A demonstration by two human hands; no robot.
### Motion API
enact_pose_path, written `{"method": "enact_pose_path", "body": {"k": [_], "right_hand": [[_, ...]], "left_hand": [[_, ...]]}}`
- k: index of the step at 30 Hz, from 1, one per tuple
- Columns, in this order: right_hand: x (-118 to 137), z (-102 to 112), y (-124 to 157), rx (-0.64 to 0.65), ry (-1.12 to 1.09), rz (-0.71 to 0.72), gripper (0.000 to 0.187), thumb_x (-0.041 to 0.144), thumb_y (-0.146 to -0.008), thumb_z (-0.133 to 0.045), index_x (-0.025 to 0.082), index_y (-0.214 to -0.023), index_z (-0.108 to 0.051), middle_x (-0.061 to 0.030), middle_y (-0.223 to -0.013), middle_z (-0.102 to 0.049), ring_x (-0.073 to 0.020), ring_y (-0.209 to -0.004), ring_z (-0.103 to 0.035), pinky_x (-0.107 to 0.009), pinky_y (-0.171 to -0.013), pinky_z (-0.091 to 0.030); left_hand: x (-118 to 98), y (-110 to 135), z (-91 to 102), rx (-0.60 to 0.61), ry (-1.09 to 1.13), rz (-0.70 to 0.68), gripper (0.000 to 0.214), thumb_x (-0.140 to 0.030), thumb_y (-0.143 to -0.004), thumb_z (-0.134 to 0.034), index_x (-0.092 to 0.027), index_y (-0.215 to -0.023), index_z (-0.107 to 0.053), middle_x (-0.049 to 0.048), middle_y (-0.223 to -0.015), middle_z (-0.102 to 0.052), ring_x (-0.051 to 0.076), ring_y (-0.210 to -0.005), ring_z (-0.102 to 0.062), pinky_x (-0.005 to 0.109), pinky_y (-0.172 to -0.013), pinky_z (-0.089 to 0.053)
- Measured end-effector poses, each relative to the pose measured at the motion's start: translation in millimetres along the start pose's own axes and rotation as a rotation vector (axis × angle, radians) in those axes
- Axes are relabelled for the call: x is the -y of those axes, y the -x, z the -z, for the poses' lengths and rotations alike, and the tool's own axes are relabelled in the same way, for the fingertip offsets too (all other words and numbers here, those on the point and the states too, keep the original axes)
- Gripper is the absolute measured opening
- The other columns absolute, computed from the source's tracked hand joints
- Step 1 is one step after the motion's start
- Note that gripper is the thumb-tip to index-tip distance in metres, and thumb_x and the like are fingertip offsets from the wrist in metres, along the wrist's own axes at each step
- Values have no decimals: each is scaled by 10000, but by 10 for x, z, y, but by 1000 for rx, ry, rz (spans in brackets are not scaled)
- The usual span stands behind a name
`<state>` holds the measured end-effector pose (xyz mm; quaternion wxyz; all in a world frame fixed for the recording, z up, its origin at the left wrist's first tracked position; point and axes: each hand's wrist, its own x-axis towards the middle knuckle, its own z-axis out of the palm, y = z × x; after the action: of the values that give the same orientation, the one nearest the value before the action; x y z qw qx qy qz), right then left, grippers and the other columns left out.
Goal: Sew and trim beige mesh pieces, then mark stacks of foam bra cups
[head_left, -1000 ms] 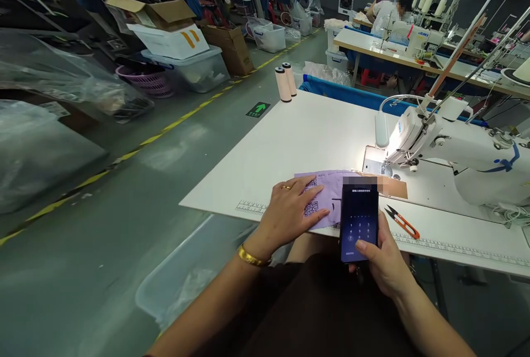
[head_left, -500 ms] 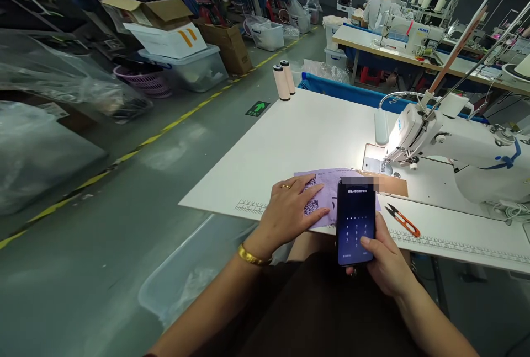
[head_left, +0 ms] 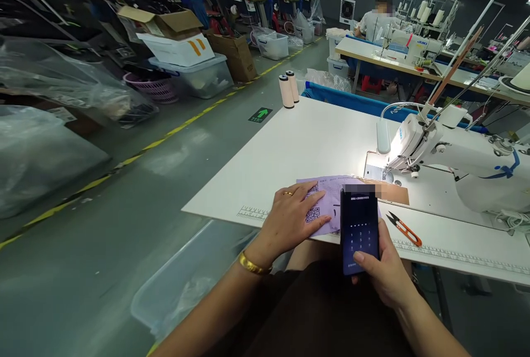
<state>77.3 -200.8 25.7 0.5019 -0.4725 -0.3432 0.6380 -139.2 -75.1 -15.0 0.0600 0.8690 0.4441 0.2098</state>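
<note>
My left hand (head_left: 292, 214) lies with spread fingers on a purple paper sheet (head_left: 330, 201) printed with QR codes, at the front edge of the white sewing table (head_left: 265, 164). A smartphone (head_left: 359, 224) is gripped in my right hand (head_left: 383, 263), its dark screen showing a number keypad and a row of dots. The right thumb rests over the lower keypad. Part of the sheet is hidden behind the phone. Orange-handled thread snips (head_left: 406, 229) lie right of the phone. Behind it, a brown strip (head_left: 393, 192) lies by the sewing machine (head_left: 439, 144).
Two thread cones (head_left: 286, 91) stand at the table's far left corner. Below its front edge is a clear plastic bin (head_left: 174, 280). Boxes and tubs (head_left: 192, 73) line the aisle at left. Another person (head_left: 375, 21) sits at a machine farther back.
The right thumb has shifted left and down across the keypad. The whole view has moved slightly, with the scene sitting a little lower. My left hand stays on the sheet.
</note>
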Motion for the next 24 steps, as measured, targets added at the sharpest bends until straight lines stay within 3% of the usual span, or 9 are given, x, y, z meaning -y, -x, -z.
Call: {"method": "enact_pose_path", "body": {"k": [7,13,19,21,24], "right_hand": [[-49,28,2,69,-82,-2,873,387,-789,-881,314,-1502,-383,-42,-1117,-672,-178,-779,-629,-297,-596,-589],[-60,44,20,110,-68,17,893,392,-758,-903,325,-1498,-409,-74,-1267,-648,-202,-882,-633,-362,-710,-619],[-118,74,54,120,-36,-8,951,384,-788,-890,351,-1551,-323,-78,-1286,-664,-173,-789,-672,-358,-709,-605],[-100,61,50,139,-100,-22,971,369,-754,-909,357,-1542,-342,-89,-1367,-642,-219,-902,-696,-379,-741,-613],[-33,1,21,133,-215,-21,904,403,-734,-912,339,-1500,-437,-85,-1528,-561,-307,-1243,-631,-449,-949,-588]], "left_hand": [[21,9,-29,-6,-26,2,548,-577,-965,-626,-219,-1378,-665,151,-1518,-592,387,-1359,-565,632,-1105,-439],[26,15,-29,-10,-24,-2,560,-588,-976,-601,-212,-1387,-661,156,-1511,-595,392,-1347,-569,633,-1099,-441],[25,19,-27,-35,-12,5,523,-561,-948,-656,-235,-1356,-682,137,-1490,-615,388,-1326,-586,618,-1101,-453],[27,22,-24,-32,-9,7,521,-559,-945,-658,-240,-1357,-682,135,-1495,-612,387,-1332,-581,619,-1107,-449],[29,26,-9,-5,7,12,547,-585,-933,-664,-248,-1365,-675,133,-1515,-595,384,-1343,-572,623,-1116,-438]]}}
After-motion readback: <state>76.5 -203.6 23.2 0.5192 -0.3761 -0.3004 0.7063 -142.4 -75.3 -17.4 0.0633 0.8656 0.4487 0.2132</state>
